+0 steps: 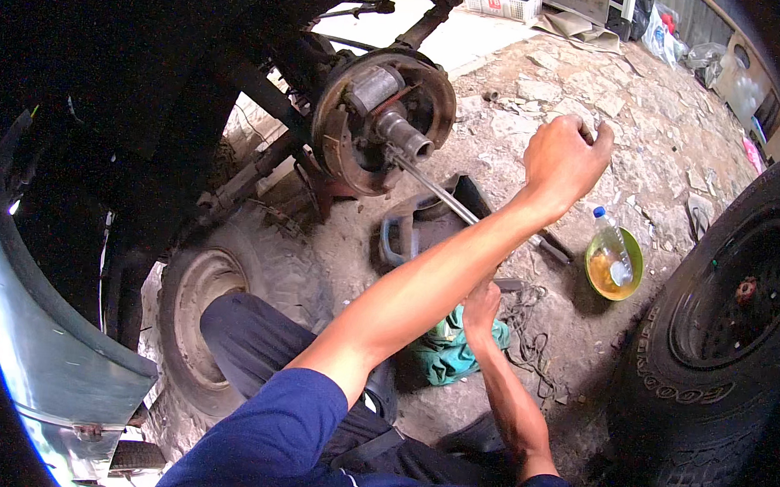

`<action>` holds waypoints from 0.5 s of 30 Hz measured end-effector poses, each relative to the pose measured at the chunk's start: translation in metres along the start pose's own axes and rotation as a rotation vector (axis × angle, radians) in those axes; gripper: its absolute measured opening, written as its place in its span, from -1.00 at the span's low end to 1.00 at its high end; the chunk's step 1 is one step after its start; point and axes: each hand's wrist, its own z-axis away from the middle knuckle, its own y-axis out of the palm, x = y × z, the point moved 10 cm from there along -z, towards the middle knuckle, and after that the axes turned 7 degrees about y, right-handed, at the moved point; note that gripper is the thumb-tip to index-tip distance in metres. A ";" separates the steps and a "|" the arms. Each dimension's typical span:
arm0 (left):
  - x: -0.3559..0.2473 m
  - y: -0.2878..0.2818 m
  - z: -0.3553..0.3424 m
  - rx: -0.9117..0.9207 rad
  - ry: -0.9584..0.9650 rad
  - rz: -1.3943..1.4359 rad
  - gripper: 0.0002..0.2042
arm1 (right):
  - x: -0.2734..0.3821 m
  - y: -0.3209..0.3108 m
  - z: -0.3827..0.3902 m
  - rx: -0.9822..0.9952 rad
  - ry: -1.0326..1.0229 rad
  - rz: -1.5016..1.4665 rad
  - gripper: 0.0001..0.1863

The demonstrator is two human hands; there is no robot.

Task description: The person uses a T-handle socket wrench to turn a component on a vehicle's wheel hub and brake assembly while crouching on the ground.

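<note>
The left hand [563, 160] is raised in a closed fist over the stony ground; whether it grips anything I cannot tell. The right hand [480, 307], low and near, is closed round the near end of a long steel rod [436, 193], just above a green rag [451, 351]. The rod runs up and to the left, its far tip at the rusty axle stub [405, 133] in the middle of the bare brake assembly [382, 121]. It looks stiff, slim and fairly heavy, likely greasy, so a full-fist hold near its end should steady it best. The round brake plate is rough, brown and pitted. A worn tyre [222, 306] lies flat at the near left, another wheel [721, 345] stands at the right, and a clear plastic bottle [612, 244] rests in a green bowl [633, 254] of yellowish oil
</note>
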 end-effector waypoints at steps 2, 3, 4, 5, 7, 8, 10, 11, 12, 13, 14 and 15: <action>0.011 0.017 -0.007 0.008 -0.030 -0.103 -0.51 | -0.003 0.009 0.014 0.076 0.171 -0.164 -0.21; 0.019 0.023 -0.010 0.011 -0.045 -0.157 -0.51 | 0.000 0.016 0.023 0.098 0.243 -0.277 -0.23; 0.024 0.037 -0.013 0.081 -0.057 -0.182 -0.53 | 0.002 0.020 0.031 0.112 0.315 -0.387 -0.24; 0.027 0.048 -0.014 0.107 -0.071 -0.196 -0.54 | 0.017 0.018 0.037 0.080 0.273 -0.427 -0.30; 0.039 0.067 -0.015 0.153 -0.104 -0.239 -0.57 | 0.046 0.018 0.053 0.037 0.192 -0.506 -0.40; 0.047 0.073 -0.013 0.190 -0.129 -0.251 -0.59 | 0.075 0.018 0.064 -0.074 -0.042 -0.393 -0.44; 0.065 0.080 -0.017 0.209 -0.165 -0.293 -0.61 | 0.058 0.034 0.068 0.069 0.187 -0.602 -0.51; 0.072 0.082 -0.019 0.217 -0.187 -0.315 -0.62 | 0.049 0.041 0.073 0.119 0.313 -0.698 -0.54; 0.081 0.085 -0.019 0.239 -0.252 -0.291 -0.59 | 0.031 0.049 0.071 0.237 0.496 -0.741 -0.51; 0.076 0.083 -0.018 0.222 -0.219 -0.220 -0.58 | 0.021 0.054 0.075 0.349 0.671 -0.783 -0.48; 0.071 0.079 -0.017 0.199 -0.177 -0.154 -0.58 | 0.028 0.053 0.074 0.417 0.659 -0.818 -0.41; 0.068 0.070 -0.013 0.171 -0.135 -0.093 -0.57 | 0.038 0.057 0.077 0.493 0.648 -0.851 -0.33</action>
